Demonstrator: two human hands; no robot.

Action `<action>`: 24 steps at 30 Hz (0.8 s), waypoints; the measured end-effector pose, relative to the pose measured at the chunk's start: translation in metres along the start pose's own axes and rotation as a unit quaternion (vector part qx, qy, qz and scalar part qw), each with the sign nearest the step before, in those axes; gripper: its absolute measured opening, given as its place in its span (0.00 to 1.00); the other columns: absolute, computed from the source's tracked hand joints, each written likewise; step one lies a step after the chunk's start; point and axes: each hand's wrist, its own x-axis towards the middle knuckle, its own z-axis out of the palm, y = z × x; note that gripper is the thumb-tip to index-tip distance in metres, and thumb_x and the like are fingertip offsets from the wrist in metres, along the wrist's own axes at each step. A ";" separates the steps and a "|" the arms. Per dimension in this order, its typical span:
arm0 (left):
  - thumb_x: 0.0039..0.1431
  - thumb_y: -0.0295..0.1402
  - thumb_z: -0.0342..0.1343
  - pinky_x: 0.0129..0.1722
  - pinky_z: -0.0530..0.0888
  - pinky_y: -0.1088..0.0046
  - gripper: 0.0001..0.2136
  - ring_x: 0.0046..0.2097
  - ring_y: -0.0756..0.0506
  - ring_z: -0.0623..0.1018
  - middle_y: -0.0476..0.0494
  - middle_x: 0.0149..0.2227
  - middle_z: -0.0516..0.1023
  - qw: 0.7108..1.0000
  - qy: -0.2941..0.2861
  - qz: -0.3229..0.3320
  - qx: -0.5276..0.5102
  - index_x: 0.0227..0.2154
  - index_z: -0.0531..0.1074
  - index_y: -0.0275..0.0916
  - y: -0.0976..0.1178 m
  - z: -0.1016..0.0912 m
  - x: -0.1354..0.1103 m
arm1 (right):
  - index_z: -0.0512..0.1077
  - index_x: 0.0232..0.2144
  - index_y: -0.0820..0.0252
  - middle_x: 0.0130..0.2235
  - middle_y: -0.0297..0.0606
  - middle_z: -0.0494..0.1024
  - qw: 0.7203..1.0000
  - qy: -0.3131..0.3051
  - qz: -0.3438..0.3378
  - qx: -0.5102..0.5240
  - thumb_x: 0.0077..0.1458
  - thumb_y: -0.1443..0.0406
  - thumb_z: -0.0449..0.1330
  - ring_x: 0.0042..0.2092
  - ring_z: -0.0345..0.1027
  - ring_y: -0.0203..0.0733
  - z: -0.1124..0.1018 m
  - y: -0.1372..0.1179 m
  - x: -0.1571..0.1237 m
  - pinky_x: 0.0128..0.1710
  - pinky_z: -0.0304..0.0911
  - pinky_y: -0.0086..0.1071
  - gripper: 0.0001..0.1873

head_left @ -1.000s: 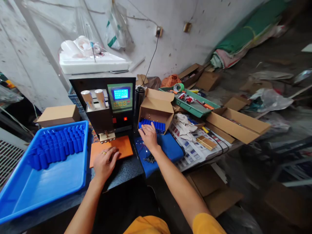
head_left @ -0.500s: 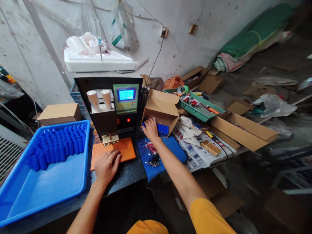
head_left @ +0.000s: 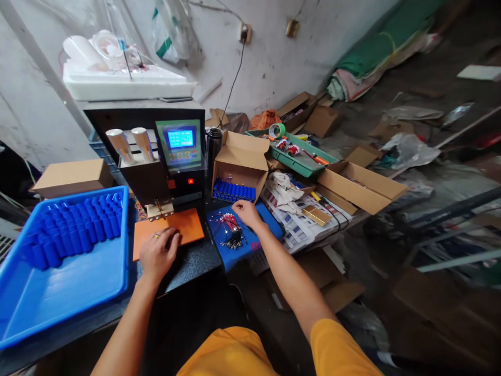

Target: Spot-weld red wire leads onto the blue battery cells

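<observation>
My left hand point(head_left: 158, 253), a ring on one finger, rests on the front of an orange board point(head_left: 190, 224). Its fingers are curled, and their undersides are hidden. Behind it stands a black machine point(head_left: 182, 183) with a lit blue screen and electrode tips over the board. My right hand point(head_left: 247, 213) is closed, fingertips bunched above a blue mat point(head_left: 266, 216); anything between them is too small to make out. Just left of it lies a pile of red and black wire leads point(head_left: 230, 227). Beyond, blue cylindrical cells point(head_left: 235, 191) lie in rows in an open cardboard box point(head_left: 242, 149).
A blue tray point(head_left: 74, 297) at left holds many upright blue cells point(head_left: 78, 230). A closed carton point(head_left: 72, 177) sits behind it. At right are a green tray point(head_left: 305, 166), a long open box point(head_left: 360, 190) and a white cloth point(head_left: 284, 193). A black bottle point(head_left: 213, 149) stands beside the machine.
My right hand has come back out of the cardboard box toward me, over the mat beside the wire leads. The left hand stays on the orange board. The whole view has shifted slightly.
</observation>
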 end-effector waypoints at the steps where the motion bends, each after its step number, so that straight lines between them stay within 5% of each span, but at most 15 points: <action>1: 0.63 0.39 0.54 0.37 0.73 0.69 0.10 0.37 0.44 0.80 0.43 0.37 0.83 1.000 0.001 -0.004 -0.001 0.38 0.77 0.40 0.001 0.000 0.000 | 0.79 0.29 0.60 0.30 0.35 0.79 0.999 -0.023 -0.018 -0.015 0.55 0.69 0.57 0.35 0.72 0.40 0.001 -0.006 -0.001 0.40 0.65 0.31 0.10; 7: 0.63 0.39 0.54 0.38 0.73 0.69 0.10 0.37 0.44 0.80 0.43 0.36 0.82 1.000 -0.005 -0.012 -0.010 0.36 0.77 0.40 0.003 -0.002 0.002 | 0.81 0.35 0.59 0.43 0.47 0.77 0.966 -0.102 -0.128 -0.202 0.56 0.68 0.63 0.49 0.67 0.49 0.022 -0.050 0.000 0.49 0.62 0.38 0.06; 12: 0.63 0.39 0.54 0.38 0.73 0.70 0.10 0.38 0.44 0.80 0.42 0.37 0.82 1.000 -0.006 -0.014 -0.005 0.37 0.77 0.41 0.001 -0.002 0.001 | 0.81 0.32 0.62 0.44 0.50 0.77 0.958 -0.106 -0.124 -0.236 0.55 0.73 0.61 0.52 0.64 0.52 0.033 -0.059 0.005 0.51 0.61 0.41 0.08; 17: 0.63 0.39 0.54 0.39 0.73 0.70 0.10 0.38 0.44 0.80 0.43 0.37 0.82 1.000 -0.004 -0.006 -0.011 0.37 0.77 0.40 0.000 -0.002 0.001 | 0.80 0.27 0.60 0.37 0.41 0.82 0.997 0.008 -0.047 0.066 0.53 0.69 0.62 0.46 0.73 0.44 0.021 -0.043 0.019 0.51 0.64 0.37 0.07; 21: 0.62 0.39 0.54 0.39 0.73 0.70 0.10 0.38 0.44 0.80 0.42 0.37 0.82 0.999 -0.004 -0.019 -0.028 0.36 0.77 0.40 0.000 -0.002 0.001 | 0.79 0.28 0.61 0.33 0.39 0.83 0.931 0.117 0.074 0.337 0.45 0.61 0.67 0.41 0.75 0.44 0.006 -0.033 0.022 0.47 0.67 0.38 0.08; 24: 0.60 0.41 0.55 0.40 0.74 0.69 0.11 0.38 0.43 0.80 0.42 0.37 0.82 0.996 -0.002 -0.058 -0.063 0.36 0.77 0.40 0.001 -0.003 0.001 | 0.79 0.27 0.61 0.30 0.37 0.82 0.869 0.141 0.123 0.457 0.39 0.59 0.70 0.37 0.75 0.42 -0.001 -0.041 0.016 0.44 0.68 0.37 0.12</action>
